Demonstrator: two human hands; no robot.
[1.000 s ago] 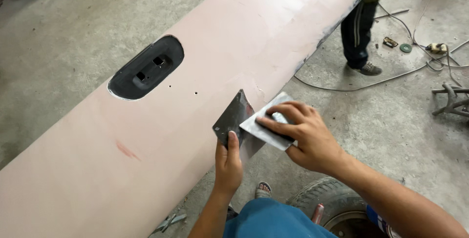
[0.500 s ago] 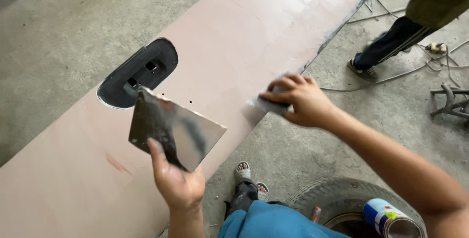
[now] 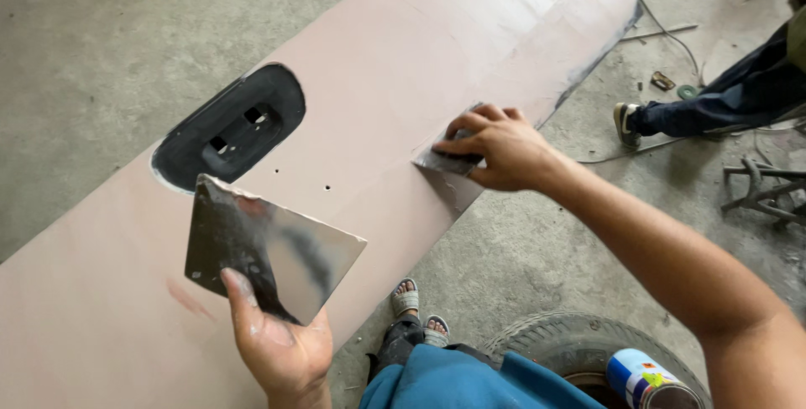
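A person looks down at a long pinkish-tan panel (image 3: 395, 90) that lies slantwise over a grey concrete floor (image 3: 92, 31). The left hand (image 3: 281, 346), low in the view, is closed around the bottom edge of a shiny square metal plate (image 3: 269, 249), thumb on its face, holding it tilted above the panel. The plate carries dark smears. The right hand (image 3: 495, 144) is closed on a small flat scraper (image 3: 445, 159), pressing it against the panel near the panel's lower edge. A dark oval recess (image 3: 231, 128) with 2 small slots sits in the panel, just above the plate. Below, 2 sandalled feet (image 3: 417, 312), a tyre (image 3: 571, 346) and a paint can (image 3: 651, 382) show. Another person's leg and shoe (image 3: 672, 115) lie at the right.
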